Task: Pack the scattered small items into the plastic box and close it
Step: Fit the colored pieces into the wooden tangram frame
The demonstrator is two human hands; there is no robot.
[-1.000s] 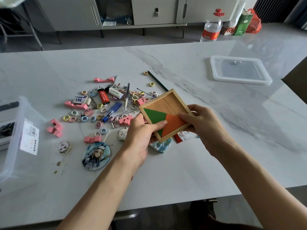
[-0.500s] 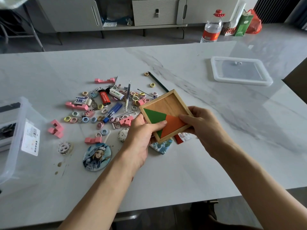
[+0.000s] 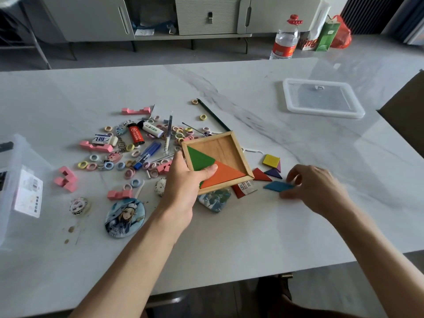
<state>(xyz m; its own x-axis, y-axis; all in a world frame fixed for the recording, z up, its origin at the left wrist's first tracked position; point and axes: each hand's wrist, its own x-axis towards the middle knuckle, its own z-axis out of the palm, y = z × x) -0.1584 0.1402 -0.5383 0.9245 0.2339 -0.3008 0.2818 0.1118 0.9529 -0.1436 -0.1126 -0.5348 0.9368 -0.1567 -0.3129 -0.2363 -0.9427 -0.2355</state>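
Observation:
My left hand point(image 3: 187, 181) grips a square wooden tangram tray point(image 3: 226, 146) by its near left corner, thumb pressed on the green point(image 3: 198, 158) and orange point(image 3: 223, 174) triangles inside. My right hand point(image 3: 314, 187) is down on the table to the right, fingertips pinching a flat blue tangram piece point(image 3: 276, 186). Loose yellow point(image 3: 271, 160), red point(image 3: 260, 175) and purple point(image 3: 273, 173) pieces lie beside the tray. The clear plastic box point(image 3: 13, 198) stands at the far left edge. Its lid point(image 3: 322, 98) lies at the back right. Small items lie scattered left of the tray.
The scatter includes pink blocks point(image 3: 66, 179), coloured rings point(image 3: 107, 165), a red lighter point(image 3: 135, 134), an eraser point(image 3: 104, 139), pens point(image 3: 168, 135), a pencil point(image 3: 212, 114) and round badges point(image 3: 125, 218). A water bottle point(image 3: 285, 39) and bags point(image 3: 327, 35) stand beyond the table.
My right hand has left the tray and moved right and down onto the blue piece. The loose tangram pieces it covered now show. My left hand keeps the tray.

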